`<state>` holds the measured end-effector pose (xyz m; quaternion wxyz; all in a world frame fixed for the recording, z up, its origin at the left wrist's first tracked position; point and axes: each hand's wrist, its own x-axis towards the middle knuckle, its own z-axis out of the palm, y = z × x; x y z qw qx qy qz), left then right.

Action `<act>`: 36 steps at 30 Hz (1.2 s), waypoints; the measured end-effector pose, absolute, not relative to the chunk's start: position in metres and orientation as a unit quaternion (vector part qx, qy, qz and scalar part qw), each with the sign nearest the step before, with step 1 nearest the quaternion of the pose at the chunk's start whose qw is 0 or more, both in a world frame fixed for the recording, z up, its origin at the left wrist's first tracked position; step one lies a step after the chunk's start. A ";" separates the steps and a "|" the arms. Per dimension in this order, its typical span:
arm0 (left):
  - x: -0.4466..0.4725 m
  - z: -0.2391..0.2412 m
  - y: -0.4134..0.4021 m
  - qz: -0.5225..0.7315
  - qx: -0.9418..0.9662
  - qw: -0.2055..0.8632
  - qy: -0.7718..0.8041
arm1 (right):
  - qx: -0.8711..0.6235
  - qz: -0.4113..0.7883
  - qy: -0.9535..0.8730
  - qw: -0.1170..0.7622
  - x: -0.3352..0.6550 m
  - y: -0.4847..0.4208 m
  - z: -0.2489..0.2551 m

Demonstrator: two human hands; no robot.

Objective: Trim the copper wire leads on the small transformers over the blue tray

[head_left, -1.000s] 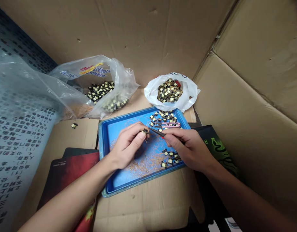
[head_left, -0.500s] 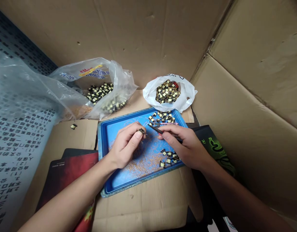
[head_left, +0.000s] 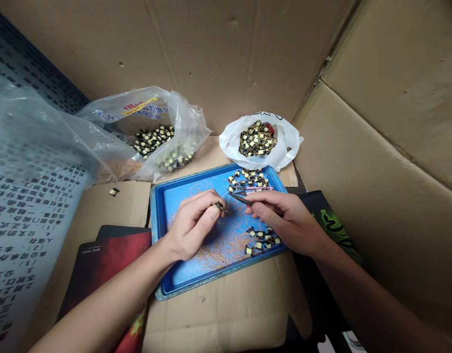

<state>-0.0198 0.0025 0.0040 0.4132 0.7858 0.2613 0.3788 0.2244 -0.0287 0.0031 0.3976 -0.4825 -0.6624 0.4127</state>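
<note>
Tray [head_left: 174, 274], blue, lies on cardboard floor, strewn with copper wire scraps [head_left: 218, 250]. Left hand [head_left: 192, 223] over tray middle, thumb and fingers pinched shut on small part [head_left: 220, 206]. Right hand [head_left: 284, 220] beside it, fingers closed on tweezers [head_left: 241, 199], tip just short of part. Since half second ago, tweezers tip drawn slightly back from part; hands otherwise unmoved. Behind tray: clear bag [head_left: 145, 132] and white bag [head_left: 260, 139], both holding parts. Loose parts [head_left: 262, 240] near right hand; stray part [head_left: 114, 191] left of tray.
</note>
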 end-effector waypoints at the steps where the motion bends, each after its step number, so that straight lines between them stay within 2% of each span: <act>1: -0.020 0.004 0.004 0.377 0.787 0.406 0.271 | -0.462 0.431 -0.663 0.400 0.224 -0.030 0.005; 8: -0.018 0.004 0.007 0.357 0.804 0.378 0.290 | -0.437 0.466 -0.649 0.414 0.215 -0.035 0.006; 19: -0.020 0.003 0.004 0.381 0.792 0.396 0.265 | -0.469 0.340 -0.691 0.432 0.207 -0.042 0.017; 27: -0.018 0.004 0.004 0.385 0.809 0.359 0.262 | -0.470 0.265 -0.716 0.443 0.202 -0.043 0.014; 31: -0.016 0.004 -0.002 0.400 0.812 0.377 0.195 | -0.522 0.175 -0.708 0.443 0.212 -0.034 0.008; 34: -0.017 0.000 -0.001 0.430 0.801 0.356 0.216 | -0.534 0.149 -0.716 0.425 0.219 -0.031 0.009; 36: -0.018 -0.003 0.003 0.472 0.783 0.326 0.240 | -0.547 0.139 -0.739 0.369 0.220 -0.032 0.010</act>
